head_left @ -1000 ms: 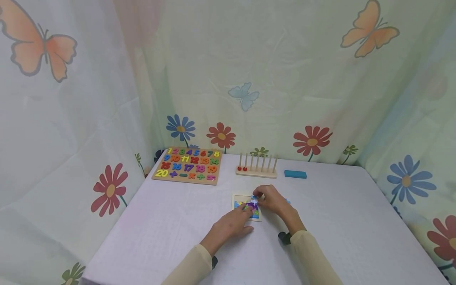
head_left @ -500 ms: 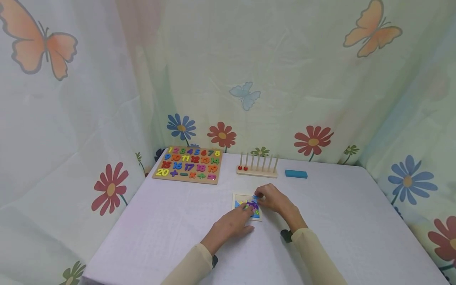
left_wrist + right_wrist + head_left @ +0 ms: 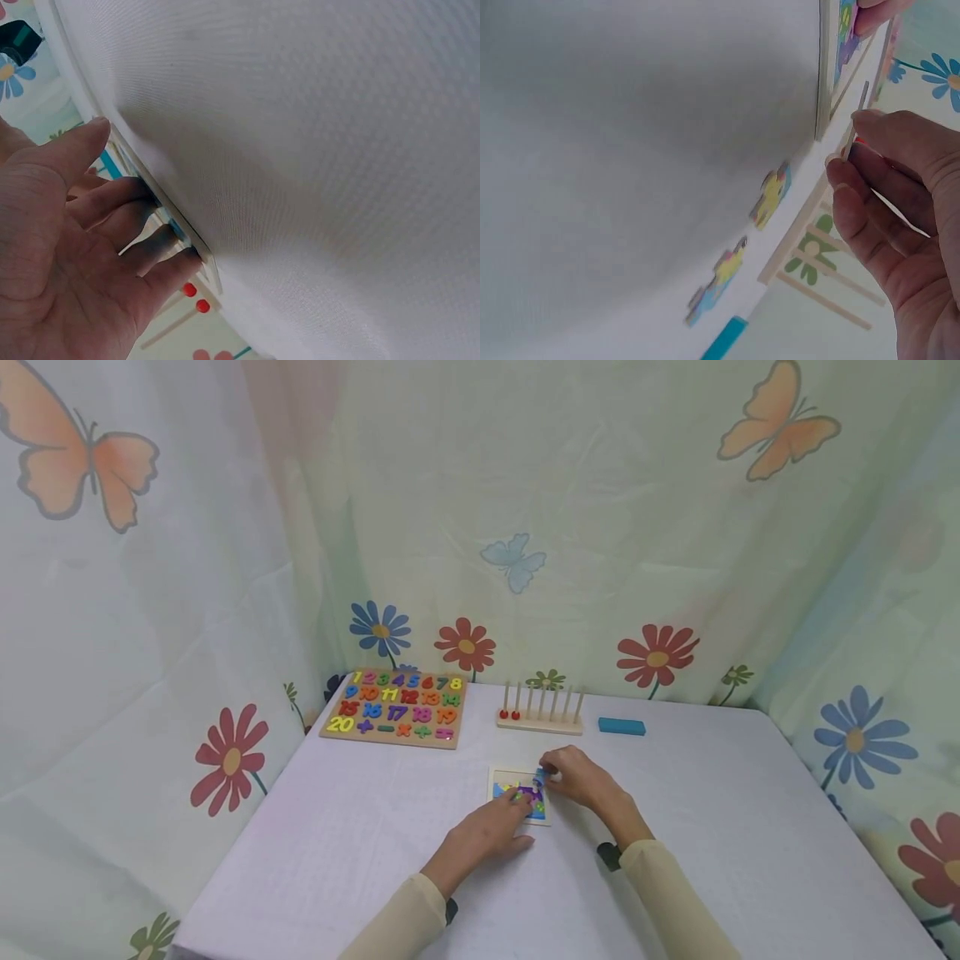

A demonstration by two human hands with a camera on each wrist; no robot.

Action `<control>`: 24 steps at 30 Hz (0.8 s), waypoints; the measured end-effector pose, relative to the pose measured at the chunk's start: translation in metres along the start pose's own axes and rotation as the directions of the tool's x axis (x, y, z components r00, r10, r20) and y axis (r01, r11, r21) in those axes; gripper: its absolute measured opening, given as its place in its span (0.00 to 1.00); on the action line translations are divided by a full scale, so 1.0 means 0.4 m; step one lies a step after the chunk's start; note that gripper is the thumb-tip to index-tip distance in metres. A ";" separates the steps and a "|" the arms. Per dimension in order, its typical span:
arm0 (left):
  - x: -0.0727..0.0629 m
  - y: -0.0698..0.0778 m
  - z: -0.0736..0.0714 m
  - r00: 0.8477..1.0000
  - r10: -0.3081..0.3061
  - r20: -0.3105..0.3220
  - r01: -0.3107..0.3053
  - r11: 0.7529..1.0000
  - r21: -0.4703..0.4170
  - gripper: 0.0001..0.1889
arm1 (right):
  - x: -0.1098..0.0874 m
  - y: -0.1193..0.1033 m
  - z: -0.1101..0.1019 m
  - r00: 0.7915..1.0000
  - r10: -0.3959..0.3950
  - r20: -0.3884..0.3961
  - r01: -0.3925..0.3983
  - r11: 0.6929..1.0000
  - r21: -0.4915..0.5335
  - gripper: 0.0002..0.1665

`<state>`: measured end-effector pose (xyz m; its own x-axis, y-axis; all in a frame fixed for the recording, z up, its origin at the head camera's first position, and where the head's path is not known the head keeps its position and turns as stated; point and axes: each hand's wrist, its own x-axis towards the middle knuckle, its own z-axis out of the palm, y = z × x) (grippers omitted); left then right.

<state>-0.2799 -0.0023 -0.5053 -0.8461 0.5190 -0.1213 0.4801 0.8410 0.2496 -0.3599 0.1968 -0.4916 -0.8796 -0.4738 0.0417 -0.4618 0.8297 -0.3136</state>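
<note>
A small wooden-framed jigsaw puzzle [image 3: 513,774] lies on the white cloth, with purple, blue, green and yellow showing. My left hand [image 3: 480,839] rests its fingertips on the puzzle, covering its lower left part. In the left wrist view, the fingers of that hand [image 3: 82,247] reach over the frame's edge [image 3: 168,196], thumb apart. Between thumb and fingertips my right hand [image 3: 581,777] pinches a blue puzzle piece [image 3: 539,777] above the upper right corner. From the right wrist view this piece [image 3: 863,97] appears edge-on. Two loose puzzle pieces [image 3: 771,195] lie on the cloth beyond the frame.
Behind the puzzle, a wooden board of coloured numbers [image 3: 388,714] lies at left. A peg stand [image 3: 540,726] carries red beads on its left pegs. Right of it sits a teal block [image 3: 622,727]. A flowered curtain [image 3: 600,568] hangs around the table.
My right hand has drawn slightly right and turned the puzzle piece, whose pale face showed over the board earlier. My left hand has stayed on the puzzle.
</note>
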 end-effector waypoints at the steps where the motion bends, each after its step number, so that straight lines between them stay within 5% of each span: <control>1: 0.000 0.000 0.000 1.000 -0.002 0.001 0.002 1.000 -0.002 0.33 | -0.004 0.002 -0.004 1.000 0.000 -0.003 0.000 1.000 -0.006 0.12; 24: 0.000 -0.003 0.007 1.000 -0.009 0.008 0.009 1.000 -0.021 0.33 | -0.104 0.120 -0.110 1.000 0.001 0.018 -0.001 1.000 -0.019 0.17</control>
<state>-0.2798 -0.0029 -0.5085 -0.8485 0.5126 -0.1316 0.4672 0.8423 0.2687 -0.3505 0.2693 -0.4668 -0.8780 -0.4779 0.0246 -0.4632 0.8357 -0.2951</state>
